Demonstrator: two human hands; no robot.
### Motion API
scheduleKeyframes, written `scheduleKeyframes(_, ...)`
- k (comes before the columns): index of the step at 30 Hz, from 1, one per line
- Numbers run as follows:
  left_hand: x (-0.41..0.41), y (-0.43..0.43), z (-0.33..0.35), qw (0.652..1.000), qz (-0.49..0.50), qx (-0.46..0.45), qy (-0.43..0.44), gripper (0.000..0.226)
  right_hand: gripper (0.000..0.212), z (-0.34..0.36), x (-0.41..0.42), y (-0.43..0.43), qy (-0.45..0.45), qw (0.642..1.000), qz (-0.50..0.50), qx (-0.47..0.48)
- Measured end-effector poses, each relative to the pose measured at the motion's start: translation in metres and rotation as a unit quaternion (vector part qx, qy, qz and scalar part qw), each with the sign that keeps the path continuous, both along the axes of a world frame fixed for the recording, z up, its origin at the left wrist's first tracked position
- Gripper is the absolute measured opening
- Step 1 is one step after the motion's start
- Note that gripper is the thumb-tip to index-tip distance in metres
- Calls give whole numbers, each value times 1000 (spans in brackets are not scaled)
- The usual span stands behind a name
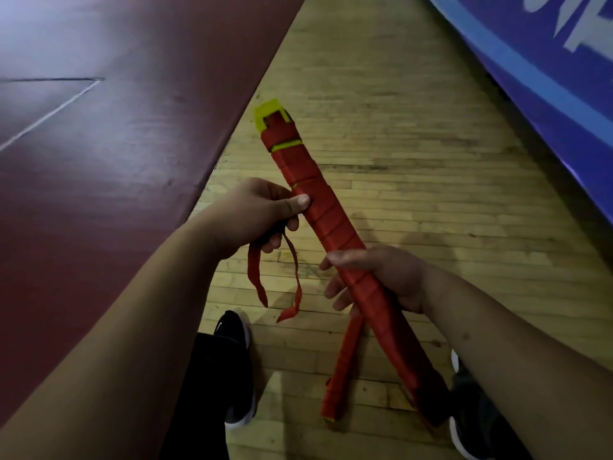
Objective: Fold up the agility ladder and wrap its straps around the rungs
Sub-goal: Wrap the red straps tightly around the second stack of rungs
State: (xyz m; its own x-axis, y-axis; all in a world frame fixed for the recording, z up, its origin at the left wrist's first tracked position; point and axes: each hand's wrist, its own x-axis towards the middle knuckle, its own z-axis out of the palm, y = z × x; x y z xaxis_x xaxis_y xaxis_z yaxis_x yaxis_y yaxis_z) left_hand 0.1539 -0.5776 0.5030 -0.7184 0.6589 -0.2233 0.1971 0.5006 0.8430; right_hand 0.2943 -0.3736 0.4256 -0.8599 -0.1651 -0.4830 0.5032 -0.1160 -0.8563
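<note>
My right hand grips the strap-wound rung bundle to steady it, while my left hand pinches the loose strap tails against it, ready for tucking

The folded ladder slants between the hands. The right hand wraps round it nearer the body, and the left hand touches its left side further out. Strap ends hang from the left hand, and a shorter bundle hangs below the right. A mat lies left of the left hand, a banner beyond the right, with floor between. One shoe stands under the strap ends, another under the right forearm.
</note>
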Motion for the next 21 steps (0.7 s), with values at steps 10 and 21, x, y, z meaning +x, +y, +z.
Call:
scheduleKeyframes(10, -2, 11, -12, 982, 122, -11, -145, 20, 47, -15, -6, -21, 25, 969, -92, 226)
scheduleKeyframes(21, 1, 16, -20, 980, 153, -17, -123, 59, 41, -8, 0, -28, 19, 965, -81, 247)
